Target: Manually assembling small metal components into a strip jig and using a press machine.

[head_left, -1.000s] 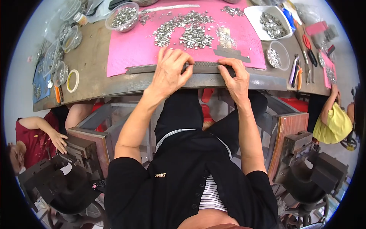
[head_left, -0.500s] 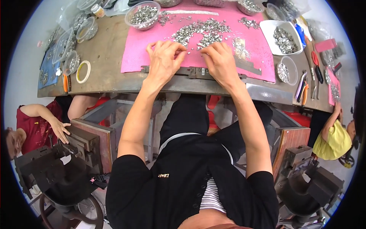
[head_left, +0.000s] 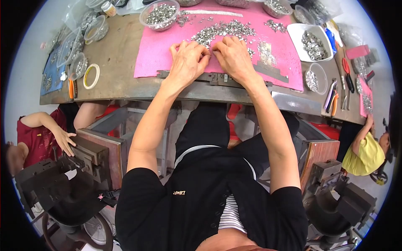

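My left hand (head_left: 188, 60) and my right hand (head_left: 235, 59) are close together over the pink mat (head_left: 150, 52), their fingers bent and pinched. Whatever is between the fingertips is hidden or too small to make out. Just beyond them lies a loose pile of small shiny metal pieces (head_left: 224, 30). A dark metal bar fixture (head_left: 215, 78) runs along the near edge of the mat, beneath my wrists, with a small bright piece at its middle. To the right of my right hand are a flat metal strip (head_left: 272, 72) and a patch of thin silvery bits (head_left: 266, 53).
A clear bowl (head_left: 142, 20) of metal pieces stands at the back left, a white tray (head_left: 295, 32) of them at right. Nearby are a round tub (head_left: 324, 83), pliers (head_left: 330, 93), red-handled scissors (head_left: 346, 66) and a tape roll (head_left: 86, 82). Co-workers sit at both sides.
My right hand has shifted left and slightly away from me, and my left hand slightly right. The gap between their fingertips has narrowed over the mat.
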### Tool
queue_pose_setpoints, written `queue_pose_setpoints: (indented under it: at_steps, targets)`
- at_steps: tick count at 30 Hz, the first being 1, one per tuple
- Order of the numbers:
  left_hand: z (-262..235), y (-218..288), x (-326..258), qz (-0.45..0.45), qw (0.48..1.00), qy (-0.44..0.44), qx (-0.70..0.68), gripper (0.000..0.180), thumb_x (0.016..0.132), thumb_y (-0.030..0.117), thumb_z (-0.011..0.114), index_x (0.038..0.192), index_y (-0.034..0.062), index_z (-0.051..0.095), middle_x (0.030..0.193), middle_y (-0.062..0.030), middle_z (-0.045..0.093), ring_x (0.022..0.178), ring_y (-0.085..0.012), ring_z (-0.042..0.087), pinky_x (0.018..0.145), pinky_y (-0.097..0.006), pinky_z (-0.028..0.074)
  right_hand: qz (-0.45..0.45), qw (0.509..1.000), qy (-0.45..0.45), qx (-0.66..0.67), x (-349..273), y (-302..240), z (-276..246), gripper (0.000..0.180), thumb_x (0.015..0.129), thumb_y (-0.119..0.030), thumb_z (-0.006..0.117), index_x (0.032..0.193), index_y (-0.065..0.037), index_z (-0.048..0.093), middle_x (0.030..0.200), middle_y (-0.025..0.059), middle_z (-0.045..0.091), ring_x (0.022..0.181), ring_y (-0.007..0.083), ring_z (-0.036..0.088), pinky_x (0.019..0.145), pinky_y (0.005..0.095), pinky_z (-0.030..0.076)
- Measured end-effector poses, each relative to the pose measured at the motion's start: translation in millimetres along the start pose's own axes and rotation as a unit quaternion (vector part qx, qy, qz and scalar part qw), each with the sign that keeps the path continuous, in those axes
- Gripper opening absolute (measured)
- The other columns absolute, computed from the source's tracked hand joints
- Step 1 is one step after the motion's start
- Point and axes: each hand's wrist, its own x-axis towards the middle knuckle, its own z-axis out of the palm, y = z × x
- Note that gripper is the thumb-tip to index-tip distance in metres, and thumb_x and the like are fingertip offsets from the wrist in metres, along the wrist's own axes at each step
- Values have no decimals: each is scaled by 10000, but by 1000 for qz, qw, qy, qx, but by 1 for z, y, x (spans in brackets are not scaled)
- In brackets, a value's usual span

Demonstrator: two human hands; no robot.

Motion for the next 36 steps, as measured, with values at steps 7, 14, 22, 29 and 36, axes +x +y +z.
queue_pose_setpoints:
  at_steps: [7,14,22,29,36]
  targets:
    - [1,-1,3,36,999,5,9,61,889,145,708,941,115,708,890,-17,648,890,-241,574,969,-481,328,-43,999,-2,-18,1,1,-3,86,840,-122,680,904,-72,649,914,80,607,940,285,565,813,419,432]
    - [-13,45,-4,123,986,-41,-105,97,862,103,719,934,87,657,889,-50,630,913,-241,595,998,-448,345,120,974,-50,184,-39,21,-69,68,823,-83,700,824,-21,672,788,113,657,746,297,638,698,421,501]
    - [3,55,-8,143,984,-61,-91,136,829,65,733,910,38,628,882,-93,595,843,-279,590,807,-387,482,122,974,-82,171,-54,32,-74,103,842,-70,723,925,-12,705,826,122,658,770,279,637,693,395,504]
    - [2,54,-14,123,985,-96,-77,166,864,107,735,1015,63,682,977,-96,638,962,-300,619,958,-445,454,37,988,-97,111,-52,38,-75,80,851,-67,706,928,-55,725,839,104,670,791,304,650,710,405,505]
    - [-13,24,-18,-17,993,-86,78,663,1063,557,388,1459,50,547,1575,-100,466,1517,-471,225,1203,-697,63,34,989,-119,78,-51,37,-79,83,867,-103,696,927,-47,694,834,90,664,787,286,655,782,410,478]
